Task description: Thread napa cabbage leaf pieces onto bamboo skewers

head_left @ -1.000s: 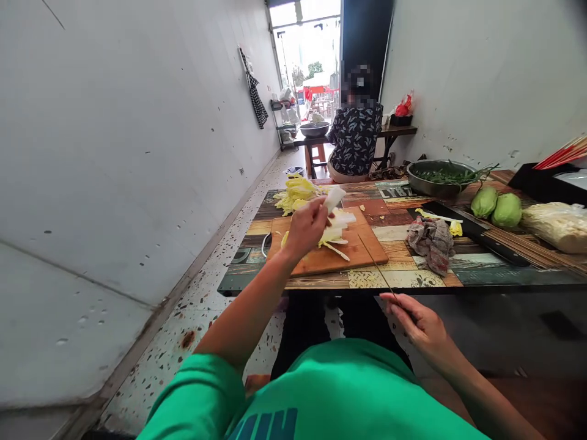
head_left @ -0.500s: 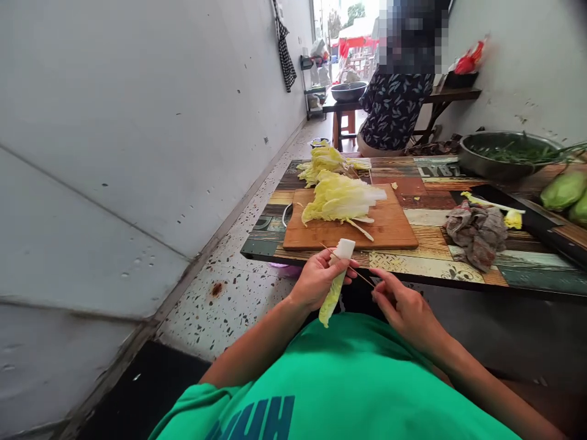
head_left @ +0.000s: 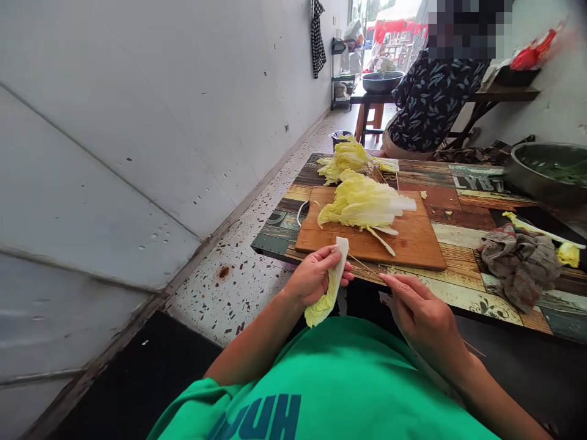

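My left hand (head_left: 314, 276) grips a narrow strip of napa cabbage leaf (head_left: 323, 307), its white end up and its yellow frilled end hanging down. In my right hand (head_left: 424, 311), thumb and fingers are closed on a thin bamboo skewer (head_left: 365, 266). The skewer's far end reaches the edge of the strip; whether it pierces the leaf I cannot tell. Its other end pokes out past my right wrist. Just beyond my hands, a pile of cabbage leaf strips (head_left: 362, 205) lies on a wooden cutting board (head_left: 413, 249).
More cabbage with skewers (head_left: 351, 157) lies behind the board on the wood-patterned table (head_left: 440, 198). To the right are a crumpled cloth (head_left: 523, 263) and a metal basin (head_left: 527, 177) of greens. A person (head_left: 435, 104) sits beyond. A wall (head_left: 137, 122) runs along the left.
The view has turned left, so the table appears farther right. My right hand has moved away from the left and closed on the skewer, which no longer shows beyond the strip's left side.
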`<action>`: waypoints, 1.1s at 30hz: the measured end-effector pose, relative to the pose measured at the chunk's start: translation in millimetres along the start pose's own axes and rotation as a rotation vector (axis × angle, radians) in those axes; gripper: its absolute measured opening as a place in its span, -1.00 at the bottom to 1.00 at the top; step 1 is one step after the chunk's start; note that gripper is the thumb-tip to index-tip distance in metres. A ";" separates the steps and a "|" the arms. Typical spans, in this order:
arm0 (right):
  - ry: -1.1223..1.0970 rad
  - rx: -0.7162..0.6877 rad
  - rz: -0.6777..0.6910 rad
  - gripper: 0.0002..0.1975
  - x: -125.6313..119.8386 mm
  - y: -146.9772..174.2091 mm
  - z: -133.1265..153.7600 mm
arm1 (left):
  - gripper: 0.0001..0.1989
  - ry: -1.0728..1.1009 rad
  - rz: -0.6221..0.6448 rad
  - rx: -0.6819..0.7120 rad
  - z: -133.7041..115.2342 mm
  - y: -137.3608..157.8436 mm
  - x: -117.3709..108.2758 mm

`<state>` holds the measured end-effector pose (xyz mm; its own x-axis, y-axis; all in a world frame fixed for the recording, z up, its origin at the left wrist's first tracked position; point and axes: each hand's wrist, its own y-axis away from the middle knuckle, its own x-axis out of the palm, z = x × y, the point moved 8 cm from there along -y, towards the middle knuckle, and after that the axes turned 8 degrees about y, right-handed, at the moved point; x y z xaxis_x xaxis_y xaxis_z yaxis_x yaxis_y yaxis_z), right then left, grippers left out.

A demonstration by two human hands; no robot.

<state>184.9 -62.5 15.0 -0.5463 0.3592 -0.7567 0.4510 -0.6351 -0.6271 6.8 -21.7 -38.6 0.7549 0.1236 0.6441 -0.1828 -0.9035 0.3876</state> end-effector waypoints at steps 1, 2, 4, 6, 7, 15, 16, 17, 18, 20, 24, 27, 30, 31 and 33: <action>0.017 -0.003 -0.003 -0.70 0.1 -1.7 0.4 | -0.84 0.012 0.001 -0.020 -1.3 -0.1 0.5; 0.047 -0.004 -0.009 -0.71 -0.6 -3.8 0.8 | -0.88 0.024 -0.001 -0.034 -2.5 -0.1 1.1; 0.130 0.000 -0.021 -0.71 -4.2 -8.8 1.6 | -0.91 0.043 -0.009 -0.051 -3.9 0.4 2.3; 0.210 0.003 -0.022 -0.70 -8.9 -14.3 2.4 | -0.90 0.052 -0.019 -0.049 -4.7 0.7 3.0; 0.240 0.000 -0.018 -0.68 -10.8 -16.9 2.9 | -0.89 0.053 -0.024 -0.041 -5.1 0.6 3.2; 0.318 -0.021 0.040 -0.65 -8.1 -23.2 0.1 | -0.86 0.072 -0.041 -0.026 -4.5 -3.3 4.0; 0.316 -0.016 0.048 -0.65 -7.0 -22.7 -1.0 | -0.86 0.076 -0.044 -0.025 -4.4 -3.6 4.0; 0.314 -0.012 0.055 -0.65 -6.2 -22.2 -2.0 | -0.86 0.081 -0.049 -0.023 -4.4 -3.8 3.9; 0.313 -0.009 0.061 -0.65 -5.9 -22.1 -2.7 | -0.86 0.083 -0.052 -0.022 -4.2 -4.0 3.9; 0.317 -0.011 0.068 -0.65 -6.6 -22.5 -2.7 | -0.85 0.085 -0.054 -0.023 -3.8 -4.1 4.2; 0.331 -0.023 0.070 -0.63 -10.7 -25.0 -0.2 | -0.80 0.085 -0.055 -0.016 -3.8 -4.2 4.7; 0.335 -0.020 0.076 -0.62 -12.9 -25.9 1.1 | -0.76 0.067 -0.058 0.010 -5.0 -3.9 4.4; 0.330 -0.010 0.080 -0.63 -14.3 -25.5 1.0 | -0.70 0.039 -0.052 0.056 -7.0 -3.1 4.8; 0.329 -0.012 0.079 -0.63 -14.9 -25.4 1.2 | -0.67 0.029 -0.049 0.067 -7.2 -2.9 5.2; 0.333 -0.022 0.075 -0.63 -16.0 -25.6 2.0 | -0.61 0.009 -0.043 0.078 -6.8 -2.2 6.3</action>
<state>180.7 -53.4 43.6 -0.2520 0.5183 -0.8172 0.4984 -0.6543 -0.5687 7.7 -16.1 -30.9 0.7554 0.1662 0.6339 -0.1007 -0.9264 0.3629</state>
